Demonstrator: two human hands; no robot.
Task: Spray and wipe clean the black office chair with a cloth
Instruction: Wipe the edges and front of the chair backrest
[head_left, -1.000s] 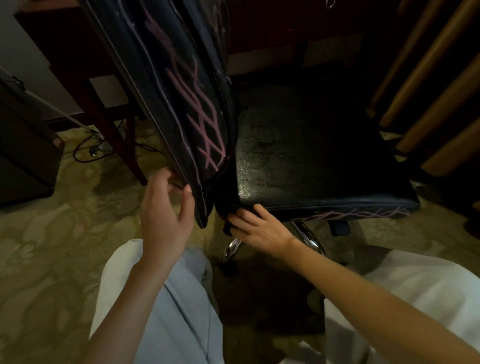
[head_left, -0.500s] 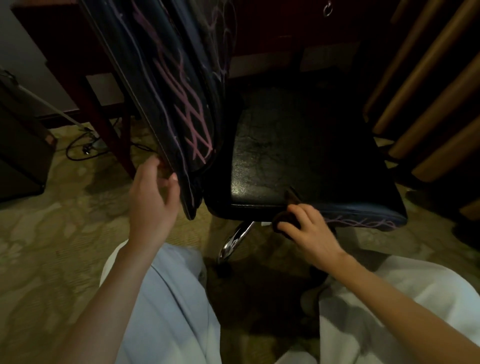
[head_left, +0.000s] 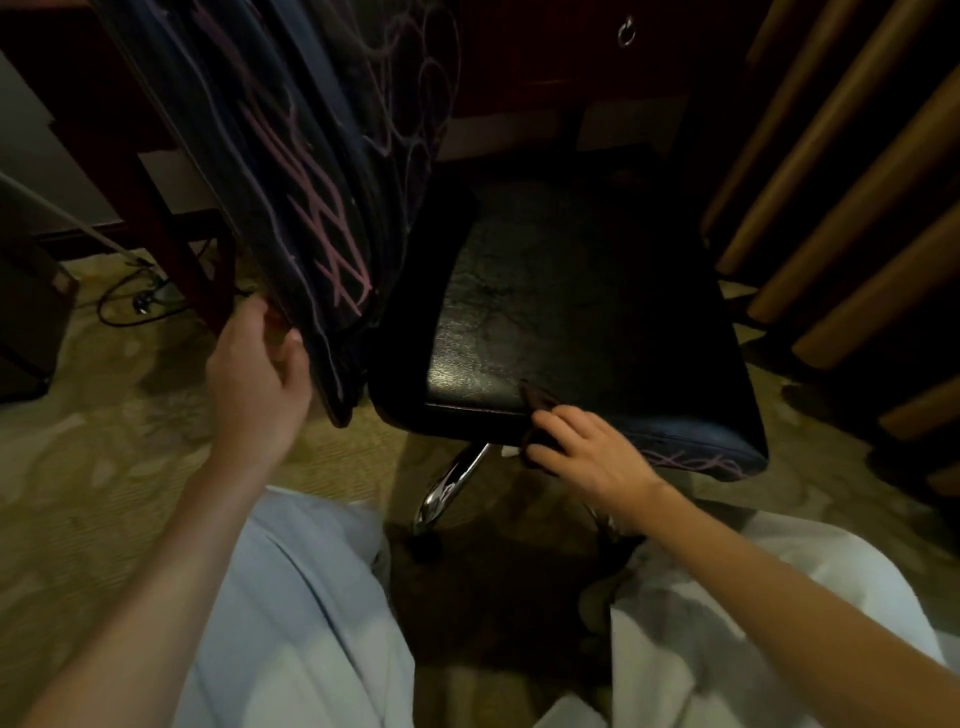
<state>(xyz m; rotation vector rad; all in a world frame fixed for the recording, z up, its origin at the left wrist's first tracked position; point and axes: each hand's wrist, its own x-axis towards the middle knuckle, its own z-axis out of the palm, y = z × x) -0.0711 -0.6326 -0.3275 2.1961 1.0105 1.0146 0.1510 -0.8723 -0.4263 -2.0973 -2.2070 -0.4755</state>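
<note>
The black office chair fills the middle of the head view, its cracked leather seat (head_left: 571, 312) turned to the right of its backrest (head_left: 291, 182), which carries pink scribble lines. My left hand (head_left: 254, 379) grips the lower edge of the backrest. My right hand (head_left: 592, 452) presses a dark cloth (head_left: 537, 402) against the seat's near side edge, next to more pink lines (head_left: 696, 460). Most of the cloth is hidden under my fingers. No spray bottle is in view.
A chrome chair leg (head_left: 452, 483) slants down under the seat. A dark red wooden desk leg (head_left: 171, 223) and cables (head_left: 140, 301) lie to the left on patterned carpet. Brown curtain folds (head_left: 831, 208) hang at the right. My knees in pale trousers (head_left: 291, 623) are below.
My right hand with the cloth slid rightward along the seat's near edge. The chair swung slightly, and my left hand closed onto the backrest's lower edge.
</note>
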